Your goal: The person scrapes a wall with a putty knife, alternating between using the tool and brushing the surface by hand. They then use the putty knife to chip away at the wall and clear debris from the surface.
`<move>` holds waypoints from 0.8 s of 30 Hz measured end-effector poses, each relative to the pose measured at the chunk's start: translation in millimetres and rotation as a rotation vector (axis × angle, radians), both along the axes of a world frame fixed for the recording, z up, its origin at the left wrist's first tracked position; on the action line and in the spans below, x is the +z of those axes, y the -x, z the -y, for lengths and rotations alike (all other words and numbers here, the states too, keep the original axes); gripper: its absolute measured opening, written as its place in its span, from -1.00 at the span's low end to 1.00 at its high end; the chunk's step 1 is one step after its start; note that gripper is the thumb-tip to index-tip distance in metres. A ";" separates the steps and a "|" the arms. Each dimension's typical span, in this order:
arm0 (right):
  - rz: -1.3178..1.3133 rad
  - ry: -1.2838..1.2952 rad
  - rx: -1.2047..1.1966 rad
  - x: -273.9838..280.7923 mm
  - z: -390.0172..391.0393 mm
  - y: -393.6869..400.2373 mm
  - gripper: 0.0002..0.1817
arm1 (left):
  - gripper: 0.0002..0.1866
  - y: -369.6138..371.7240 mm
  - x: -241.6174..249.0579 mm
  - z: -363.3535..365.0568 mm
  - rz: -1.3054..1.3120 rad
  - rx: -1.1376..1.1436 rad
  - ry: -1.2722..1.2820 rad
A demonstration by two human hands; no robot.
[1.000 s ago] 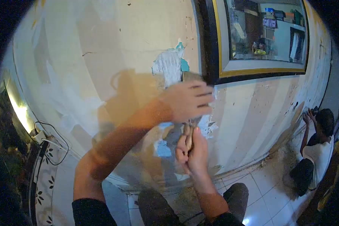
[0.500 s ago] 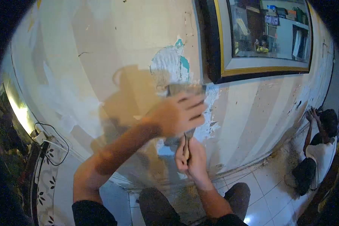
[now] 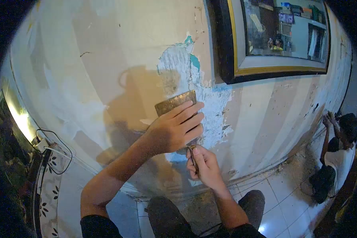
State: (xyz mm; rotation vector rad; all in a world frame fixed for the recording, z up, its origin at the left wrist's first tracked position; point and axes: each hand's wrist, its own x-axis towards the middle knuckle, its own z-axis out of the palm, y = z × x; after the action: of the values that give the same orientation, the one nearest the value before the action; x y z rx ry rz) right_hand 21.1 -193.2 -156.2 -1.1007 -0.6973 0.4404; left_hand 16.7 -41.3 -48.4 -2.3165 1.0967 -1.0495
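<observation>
A wide scraper [image 3: 176,102] with a worn, brownish metal blade is held against the peeling wall. My right hand [image 3: 207,168] is closed around its handle below. My left hand [image 3: 174,129] lies over the blade with fingers stretched out and slightly apart, pressing on it and covering its middle. Around the blade, a patch of wall stripped to a rough white layer [image 3: 214,115] runs up and to the right, with bits of teal paint [image 3: 194,61] near its top. The blade's top edge tilts, its left corner lower.
A dark-and-gold framed mirror [image 3: 281,72] hangs at upper right. At far right a person [image 3: 339,158] crouches with hands at the wall. A plug and cable [image 3: 41,144] lie at left, near a bright light. Debris [image 3: 285,174] lines the tiled floor along the wall.
The scraper and my left hand have moved to the left, and the blade has tilted leftward, uncovering more white wall on the right. My right hand keeps its grip on the handle.
</observation>
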 end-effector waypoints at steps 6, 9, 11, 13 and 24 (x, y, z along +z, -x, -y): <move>0.008 -0.038 0.023 18.9 1.0 -4.9 -0.64 | -0.81 -0.8 24.3 5.1 0.013 0.004 -0.026; -0.013 -0.065 0.039 20.2 0.9 -5.1 -0.64 | -0.83 -5.8 29.4 3.1 0.007 -0.035 -0.073; -0.033 -0.061 0.031 19.3 1.5 -2.8 -0.64 | -0.84 -4.2 29.7 4.7 0.014 -0.037 -0.073; 0.013 -0.061 -0.051 21.0 1.6 0.7 -0.68 | -0.84 -2.6 31.4 6.1 0.020 -0.039 -0.081; 0.145 -0.236 -0.398 28.2 3.8 10.4 -0.85 | -0.82 -10.1 58.1 7.2 0.046 -0.063 -0.191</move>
State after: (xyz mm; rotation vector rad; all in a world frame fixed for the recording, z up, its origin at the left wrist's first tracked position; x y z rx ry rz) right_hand 10.7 -197.0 -128.0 -1.0213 -0.6187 -0.0620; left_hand 26.8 -48.4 9.7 -2.1111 1.2033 -0.9695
